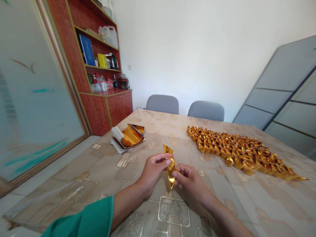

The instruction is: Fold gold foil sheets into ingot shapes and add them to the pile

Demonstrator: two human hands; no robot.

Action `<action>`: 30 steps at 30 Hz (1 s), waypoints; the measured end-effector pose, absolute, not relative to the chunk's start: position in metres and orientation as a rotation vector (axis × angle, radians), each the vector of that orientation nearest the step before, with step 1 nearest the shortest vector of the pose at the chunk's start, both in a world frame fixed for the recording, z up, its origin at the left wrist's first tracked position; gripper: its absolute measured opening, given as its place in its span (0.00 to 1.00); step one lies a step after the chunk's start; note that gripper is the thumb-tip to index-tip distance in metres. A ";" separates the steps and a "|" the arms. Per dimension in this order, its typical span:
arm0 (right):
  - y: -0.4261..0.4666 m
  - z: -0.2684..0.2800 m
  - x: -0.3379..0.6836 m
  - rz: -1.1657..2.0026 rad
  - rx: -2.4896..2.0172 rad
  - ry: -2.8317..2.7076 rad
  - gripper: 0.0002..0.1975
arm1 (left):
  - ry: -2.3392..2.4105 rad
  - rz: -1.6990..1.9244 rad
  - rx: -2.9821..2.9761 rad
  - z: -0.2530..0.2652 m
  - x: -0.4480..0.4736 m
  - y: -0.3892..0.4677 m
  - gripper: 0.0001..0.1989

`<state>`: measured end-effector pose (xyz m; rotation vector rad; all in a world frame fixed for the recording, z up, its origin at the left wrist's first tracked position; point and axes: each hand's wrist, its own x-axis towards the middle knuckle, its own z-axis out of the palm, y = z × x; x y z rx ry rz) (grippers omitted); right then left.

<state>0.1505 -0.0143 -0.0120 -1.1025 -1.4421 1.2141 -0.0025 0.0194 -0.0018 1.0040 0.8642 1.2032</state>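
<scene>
Between my two hands is a narrow folded strip of gold foil paper with pointed ends, held upright just over the table. My left hand pinches its upper part between thumb and fingers. Lower down, on the right edge, my right hand grips it with thumb and forefinger. Beyond my left hand lies a loose stack of gold foil sheets with white backing showing at the edges. To the right, many folded gold foil pieces stand packed in rows.
A patterned cover lies over the table. Two grey chairs stand at its far side. A red-brown cabinet with jugs, a kettle and a glass jar is at the back left, beside a frosted glass door. Grey panels lean at the right.
</scene>
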 end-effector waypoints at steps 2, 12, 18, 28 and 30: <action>-0.014 -0.014 0.149 1.217 -1.118 -1.406 0.21 | 0.873 1.241 0.987 -0.001 -0.002 0.019 0.13; -0.014 0.001 0.169 0.827 -1.153 -1.681 0.14 | 0.820 1.231 0.889 0.000 -0.009 0.027 0.14; -0.015 0.002 0.168 0.546 -0.933 -2.082 0.20 | 0.707 1.041 0.776 -0.004 -0.006 0.021 0.20; -0.015 0.002 0.173 0.197 -0.882 -2.174 0.09 | 0.679 1.041 0.762 -0.002 -0.007 0.017 0.47; -0.015 0.004 0.175 0.114 -0.855 -2.199 0.09 | 0.657 0.985 0.730 -0.003 -0.008 0.018 0.41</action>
